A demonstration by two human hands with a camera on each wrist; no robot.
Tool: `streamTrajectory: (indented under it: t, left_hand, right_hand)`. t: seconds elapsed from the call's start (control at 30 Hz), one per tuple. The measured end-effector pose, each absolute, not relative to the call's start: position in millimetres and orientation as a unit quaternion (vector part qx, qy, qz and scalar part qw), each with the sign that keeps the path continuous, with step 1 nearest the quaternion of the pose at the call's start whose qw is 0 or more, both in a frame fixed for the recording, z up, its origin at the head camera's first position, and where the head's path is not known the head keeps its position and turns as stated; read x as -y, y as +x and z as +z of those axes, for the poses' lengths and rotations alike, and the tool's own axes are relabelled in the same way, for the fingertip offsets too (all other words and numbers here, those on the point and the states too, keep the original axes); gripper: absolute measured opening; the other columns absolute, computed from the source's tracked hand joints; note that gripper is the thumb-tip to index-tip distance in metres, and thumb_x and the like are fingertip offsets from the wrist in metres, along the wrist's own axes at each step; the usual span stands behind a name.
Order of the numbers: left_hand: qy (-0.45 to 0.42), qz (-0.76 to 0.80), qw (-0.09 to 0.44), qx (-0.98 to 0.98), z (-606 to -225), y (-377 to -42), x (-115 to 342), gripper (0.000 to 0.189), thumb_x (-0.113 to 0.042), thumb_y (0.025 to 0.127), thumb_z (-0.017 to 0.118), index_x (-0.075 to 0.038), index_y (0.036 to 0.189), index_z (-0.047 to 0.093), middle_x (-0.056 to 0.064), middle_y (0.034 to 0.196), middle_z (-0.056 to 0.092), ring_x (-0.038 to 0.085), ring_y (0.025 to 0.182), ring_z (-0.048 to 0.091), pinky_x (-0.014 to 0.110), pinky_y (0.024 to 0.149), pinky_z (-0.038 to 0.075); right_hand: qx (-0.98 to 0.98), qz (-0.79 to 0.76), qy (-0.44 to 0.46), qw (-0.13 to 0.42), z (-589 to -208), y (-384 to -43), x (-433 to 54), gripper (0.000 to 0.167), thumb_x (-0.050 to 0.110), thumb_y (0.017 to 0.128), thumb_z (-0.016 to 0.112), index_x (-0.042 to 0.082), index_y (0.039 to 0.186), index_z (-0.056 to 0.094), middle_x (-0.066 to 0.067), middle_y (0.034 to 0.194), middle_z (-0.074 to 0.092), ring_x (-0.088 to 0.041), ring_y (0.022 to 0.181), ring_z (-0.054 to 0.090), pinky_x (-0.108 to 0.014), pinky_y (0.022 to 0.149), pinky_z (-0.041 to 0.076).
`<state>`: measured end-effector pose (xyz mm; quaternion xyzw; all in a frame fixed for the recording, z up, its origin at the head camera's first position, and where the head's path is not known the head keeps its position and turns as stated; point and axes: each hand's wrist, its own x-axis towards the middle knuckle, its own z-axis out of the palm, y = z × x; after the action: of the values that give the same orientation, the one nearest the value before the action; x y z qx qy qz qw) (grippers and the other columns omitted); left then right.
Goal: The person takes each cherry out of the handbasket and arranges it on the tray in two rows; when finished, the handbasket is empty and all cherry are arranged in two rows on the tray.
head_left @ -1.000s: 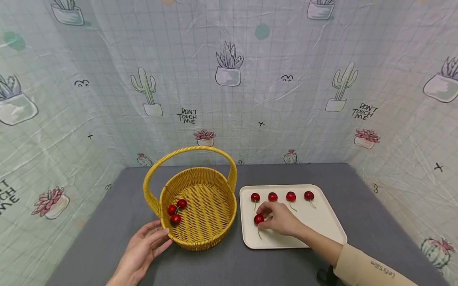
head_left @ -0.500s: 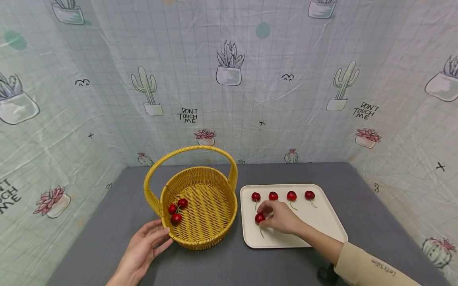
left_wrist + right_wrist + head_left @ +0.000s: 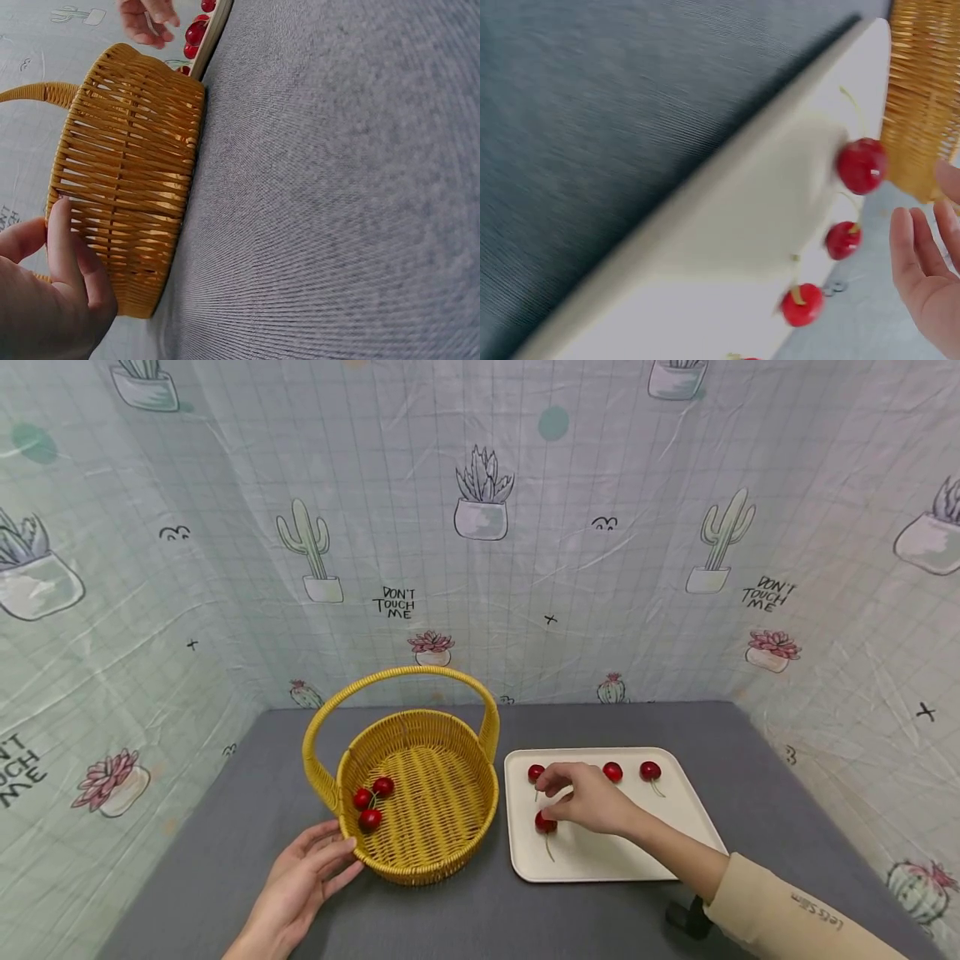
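Note:
My left hand [image 3: 303, 881] holds the rim of the yellow wicker basket [image 3: 420, 866] at its near left side. In the left wrist view, fingers [image 3: 66, 251] press the woven outer wall, with the thumb at the rim. Three red cherries [image 3: 370, 820] lie inside the basket, on its left. Over the cream tray [image 3: 615, 860], my right hand [image 3: 588, 797] hovers with loosely bent fingers and nothing between them. Just below its thumb sits a cherry [image 3: 545, 823], stem toward me. More cherries [image 3: 650, 771] line the tray's back; the hand hides part of that row.
Grey cloth covers the table [image 3: 465, 918]. A patterned curtain [image 3: 480, 577] stands behind and at both sides. The basket's tall arched handle [image 3: 408, 672] rises over it. A narrow gap separates basket and tray.
My right hand has let go of the front-left cherry and lifted slightly up and away from it; the cherry stays on the tray. My left hand has not moved.

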<state>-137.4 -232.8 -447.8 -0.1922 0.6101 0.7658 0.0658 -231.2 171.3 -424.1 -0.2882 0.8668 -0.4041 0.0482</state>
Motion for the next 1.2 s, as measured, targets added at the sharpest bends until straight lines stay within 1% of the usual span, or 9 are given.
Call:
streamTrajectory:
  t: [0.13,0.23,0.3,0.37,0.53,0.67,0.77,1.07,1.2]
  left_hand:
    - [-0.191,0.769,0.067,-0.607,-447.8,-136.7,233.0,0.058,-0.010,0.098,0.071,-0.003,0.144,0.035,0.012,0.129,0.056,0.019,0.105,0.068,0.043,0.097,0.057]
    - [-0.193,0.769,0.067,-0.606,-447.5,-136.7,233.2,0.059,-0.010,0.098,0.072,-0.004,0.144,0.035,0.011,0.128,0.056,0.019,0.105,0.068,0.042,0.097,0.057]
    - [-0.192,0.767,0.068,-0.608,-447.4,-136.9,233.2,0.060,-0.010,0.098,0.071,-0.004,0.145,0.035,0.012,0.129,0.056,0.019,0.106,0.067,0.043,0.097,0.057]
    - [-0.193,0.766,0.069,-0.610,-447.3,-137.0,233.3,0.061,-0.010,0.098,0.071,-0.003,0.146,0.034,0.012,0.129,0.056,0.019,0.106,0.067,0.043,0.097,0.057]
    - [-0.194,0.766,0.070,-0.609,-447.6,-137.4,233.9,0.062,-0.011,0.099,0.071,-0.004,0.147,0.033,0.011,0.129,0.056,0.018,0.105,0.068,0.043,0.097,0.057]
    - [-0.194,0.769,0.070,-0.605,-447.7,-137.9,233.8,0.060,-0.011,0.098,0.072,-0.005,0.144,0.035,0.009,0.126,0.057,0.018,0.105,0.068,0.043,0.097,0.057]
    - [-0.196,0.769,0.071,-0.604,-447.3,-137.8,233.4,0.059,-0.011,0.098,0.072,-0.005,0.144,0.035,0.009,0.125,0.058,0.018,0.104,0.068,0.043,0.097,0.057]
    - [-0.197,0.769,0.069,-0.604,-447.5,-136.2,234.0,0.058,-0.010,0.098,0.071,-0.005,0.143,0.035,0.009,0.125,0.058,0.019,0.106,0.068,0.043,0.097,0.057]
    - [-0.196,0.771,0.069,-0.602,-447.5,-136.4,233.7,0.058,-0.010,0.098,0.071,-0.005,0.143,0.035,0.009,0.125,0.058,0.019,0.106,0.068,0.044,0.097,0.057]
  right_hand:
    - [-0.855,-0.419,-0.300,0.055,-411.4,-231.3,-162.6,0.023,0.000,0.084,0.082,0.007,0.102,0.070,-0.007,0.098,0.069,-0.032,0.096,0.067,-0.028,0.078,0.062]
    - [-0.850,-0.425,-0.305,0.067,-401.6,-230.2,-153.4,0.023,0.000,0.086,0.082,0.009,0.103,0.070,-0.001,0.097,0.067,-0.025,0.093,0.067,-0.024,0.077,0.061]
    - [-0.850,-0.418,-0.312,0.073,-396.0,-229.5,-147.0,0.022,0.002,0.087,0.082,0.010,0.104,0.070,0.001,0.097,0.067,-0.020,0.091,0.067,-0.024,0.076,0.061]
    - [-0.850,-0.411,-0.322,0.078,-390.9,-228.8,-139.5,0.021,0.004,0.088,0.081,0.010,0.106,0.070,0.000,0.098,0.068,-0.017,0.091,0.067,-0.025,0.076,0.061]
    - [-0.836,-0.411,-0.353,0.089,-382.7,-229.8,-117.4,0.022,0.002,0.090,0.079,0.008,0.110,0.070,-0.002,0.100,0.069,-0.014,0.091,0.067,-0.025,0.077,0.061]
    - [-0.831,-0.410,-0.366,0.090,-381.6,-231.3,-100.6,0.024,0.003,0.091,0.078,0.011,0.111,0.069,0.005,0.101,0.068,-0.011,0.091,0.066,-0.024,0.079,0.060]
    - [-0.829,-0.408,-0.370,0.094,-382.9,-232.3,-89.9,0.023,0.005,0.092,0.077,0.013,0.112,0.069,0.007,0.101,0.068,-0.010,0.092,0.065,-0.024,0.079,0.060]
    - [-0.820,-0.393,-0.405,0.098,-393.1,-239.7,-59.7,0.022,0.004,0.091,0.078,0.010,0.111,0.070,0.001,0.102,0.071,-0.007,0.089,0.066,-0.021,0.078,0.058]
    - [-0.814,-0.391,-0.415,0.111,-399.5,-242.0,-49.8,0.022,0.002,0.091,0.077,0.009,0.111,0.070,-0.007,0.104,0.072,-0.006,0.088,0.067,-0.021,0.078,0.057]
